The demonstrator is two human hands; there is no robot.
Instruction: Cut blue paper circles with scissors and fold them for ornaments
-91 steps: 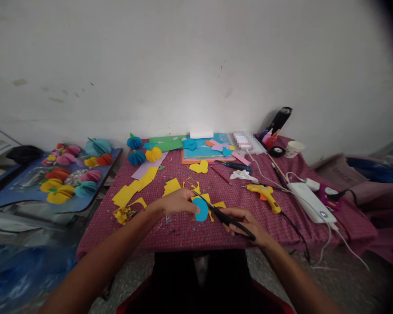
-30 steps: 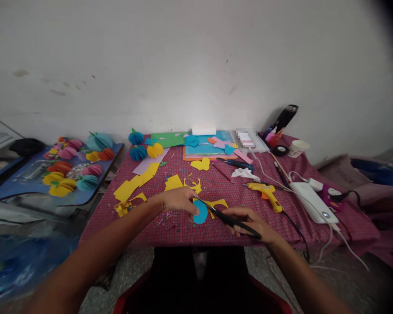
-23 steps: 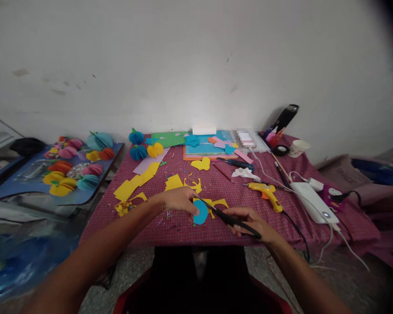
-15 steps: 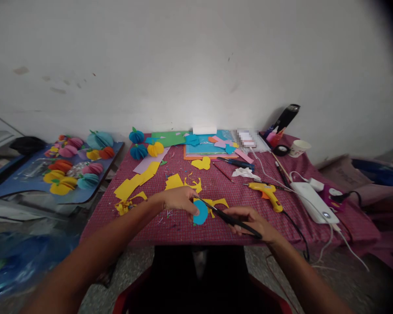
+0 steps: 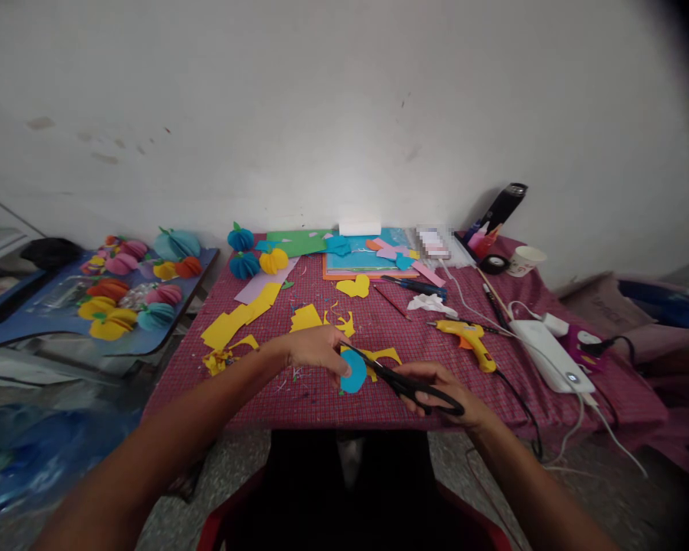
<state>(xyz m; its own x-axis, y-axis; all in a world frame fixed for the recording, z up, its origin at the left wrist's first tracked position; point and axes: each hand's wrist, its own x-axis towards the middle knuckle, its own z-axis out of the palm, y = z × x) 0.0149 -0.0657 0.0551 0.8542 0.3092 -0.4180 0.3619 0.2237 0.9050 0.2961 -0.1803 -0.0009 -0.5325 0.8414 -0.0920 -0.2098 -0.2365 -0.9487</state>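
Note:
My left hand (image 5: 323, 353) pinches a round blue paper piece (image 5: 354, 373) over the near part of the table. Black-handled scissors (image 5: 405, 383) are in my right hand (image 5: 433, 389), with the fingers through and around the handles. Their blades point up and left, lying along the upper edge of the blue paper close to my left fingertips. Beneath and behind the paper lie yellow paper offcuts (image 5: 387, 354). A stack of yellow paper pieces (image 5: 305, 317) is just beyond my left hand.
A yellow glue gun (image 5: 465, 337) and a white power bank (image 5: 545, 356) with cables lie to the right. Yellow strips (image 5: 235, 321) are at left. Coloured sheets (image 5: 367, 256) and blue paper pumpkins (image 5: 244, 265) stand at the back; a paper cup (image 5: 525, 260) stands back right.
The scissors' handles have spread apart and turned slightly in my right hand, showing the loops more. My left hand and the blue paper have hardly moved.

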